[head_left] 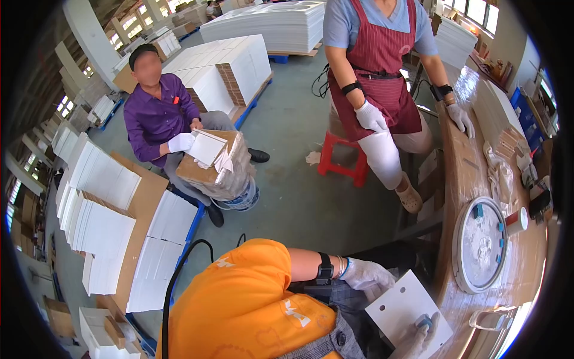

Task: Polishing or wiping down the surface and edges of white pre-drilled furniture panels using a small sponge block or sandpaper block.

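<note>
My left hand [369,277], in a white glove, grips the upper left edge of a white rectangular panel [402,308] with dark round holes. The panel lies tilted over my lap. My right hand [412,341], also gloved, is on the panel's face with its fingers closed on a small blue block [424,321]. The block appears to touch the panel. Part of my right hand runs toward the lower edge of the picture.
A wrapped table [463,173] on the right bears a round whitish lid [481,263] with several blue pieces, and a cup [516,221]. A red stool [344,157] stands near an aproned co-worker. Another co-worker sits at a wrapped box [224,176]. Panel stacks [107,224] stand left.
</note>
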The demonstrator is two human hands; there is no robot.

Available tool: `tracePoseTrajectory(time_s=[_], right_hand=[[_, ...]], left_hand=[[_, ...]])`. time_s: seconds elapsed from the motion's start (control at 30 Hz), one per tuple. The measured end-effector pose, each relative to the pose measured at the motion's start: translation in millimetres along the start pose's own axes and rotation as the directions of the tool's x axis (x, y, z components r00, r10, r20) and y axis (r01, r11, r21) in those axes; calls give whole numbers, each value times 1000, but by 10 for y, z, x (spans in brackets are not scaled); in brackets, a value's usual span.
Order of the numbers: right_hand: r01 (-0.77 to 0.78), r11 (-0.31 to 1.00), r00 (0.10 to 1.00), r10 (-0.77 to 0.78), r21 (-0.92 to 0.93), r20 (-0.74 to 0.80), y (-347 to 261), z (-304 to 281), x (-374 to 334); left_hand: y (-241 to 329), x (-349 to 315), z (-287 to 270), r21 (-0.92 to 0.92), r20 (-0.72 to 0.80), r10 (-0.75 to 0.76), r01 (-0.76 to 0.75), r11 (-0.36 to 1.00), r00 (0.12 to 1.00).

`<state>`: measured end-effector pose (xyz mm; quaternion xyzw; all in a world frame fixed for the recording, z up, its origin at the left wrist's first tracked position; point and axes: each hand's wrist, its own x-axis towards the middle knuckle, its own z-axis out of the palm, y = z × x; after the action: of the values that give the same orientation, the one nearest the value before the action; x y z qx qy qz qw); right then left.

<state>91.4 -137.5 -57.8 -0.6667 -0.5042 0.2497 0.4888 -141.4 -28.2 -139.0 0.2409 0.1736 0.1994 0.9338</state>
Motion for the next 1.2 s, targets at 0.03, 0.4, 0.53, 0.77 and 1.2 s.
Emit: tracePoseTrajectory(time_s=[0.03,0.4,0.53,0.77,1.2], right_hand=[[-12,1000,1000,12,16,-5,24,-1,-6],[-104,989,994,106,103,-21,-129,21,-10],[-98,981,995,97,170,12,-63,11,-16],[-94,988,996,93,119,19,-116,30,5],[-311,892,949,312,327,51,-190,23,-27]], left_hand=[[10,-4,15,23,-11,6,-5,1000,1000],[-39,26,-18,-51,19,-5,6,999,1000],[13,-15,46,-54,13,-7,7,999,1000],[37,-8,42,-39,-11,-15,14,999,1000],[-1,-16,60,-71,25,-20,22,997,999]])
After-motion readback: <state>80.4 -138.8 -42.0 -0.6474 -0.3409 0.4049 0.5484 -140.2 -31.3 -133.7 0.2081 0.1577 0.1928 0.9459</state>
